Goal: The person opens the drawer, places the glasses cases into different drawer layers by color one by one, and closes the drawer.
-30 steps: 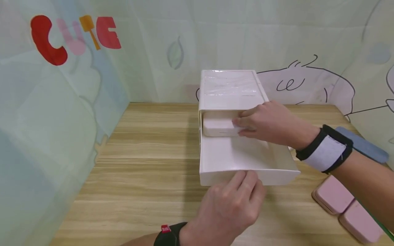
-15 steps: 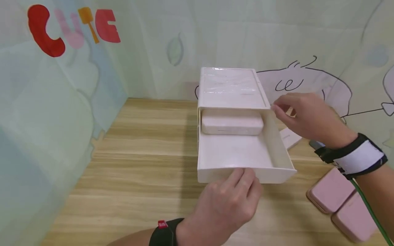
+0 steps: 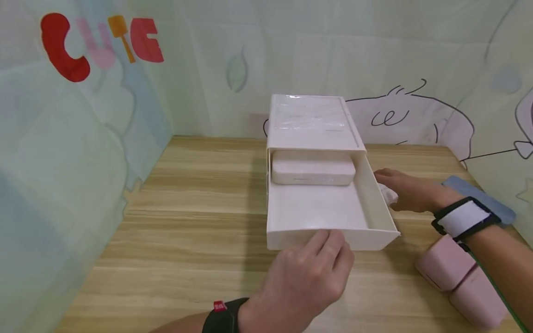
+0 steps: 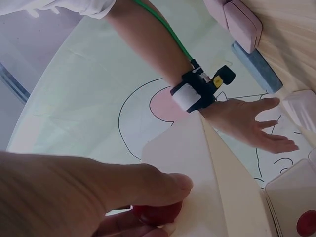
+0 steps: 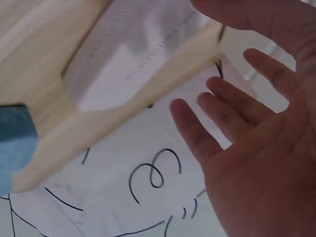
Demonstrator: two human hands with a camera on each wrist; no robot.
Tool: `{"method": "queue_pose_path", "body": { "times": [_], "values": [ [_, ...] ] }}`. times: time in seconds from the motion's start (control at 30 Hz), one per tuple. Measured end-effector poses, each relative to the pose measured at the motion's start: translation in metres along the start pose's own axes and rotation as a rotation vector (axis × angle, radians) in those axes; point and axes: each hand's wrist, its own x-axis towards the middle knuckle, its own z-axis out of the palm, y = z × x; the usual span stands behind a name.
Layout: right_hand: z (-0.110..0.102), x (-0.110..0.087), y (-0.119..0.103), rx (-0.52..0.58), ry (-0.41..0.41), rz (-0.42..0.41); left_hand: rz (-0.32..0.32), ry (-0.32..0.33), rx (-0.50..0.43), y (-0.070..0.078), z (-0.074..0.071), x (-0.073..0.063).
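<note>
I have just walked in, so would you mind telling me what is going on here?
A person's left hand pinches the red knob on the front of an open white drawer. A pale case lies at the back of the drawer. The right hand holds nothing; its fingers are spread near a white box beside the drawer. Two pink cases and a blue case lie farther right.

White drawer (image 3: pixel 318 208) stands open, its round red knob (image 4: pixel 158 215) pinched in my left hand (image 3: pixel 308 277). Whitish rounded case (image 3: pixel 312 169) lies crosswise at its back, beyond that hand. Printed white box (image 5: pixel 111 74) just beside my right hand (image 3: pixel 412 189).
</note>
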Motion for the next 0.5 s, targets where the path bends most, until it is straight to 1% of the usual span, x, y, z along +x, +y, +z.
{"method": "queue_pose_path", "body": {
  "times": [0.23,0.37,0.5],
  "values": [
    [0.02,0.006,0.016,-0.068,-0.002,-0.057,-0.003,-0.018,-0.007,0.0,-0.001,-0.001],
    [0.025,0.007,0.023,-0.071,0.032,-0.105,0.001,-0.034,-0.018,0.0,-0.002,-0.001],
    [0.027,0.009,0.028,-0.054,0.069,-0.144,0.002,-0.027,-0.016,-0.001,-0.002,-0.001]
  ]
}}
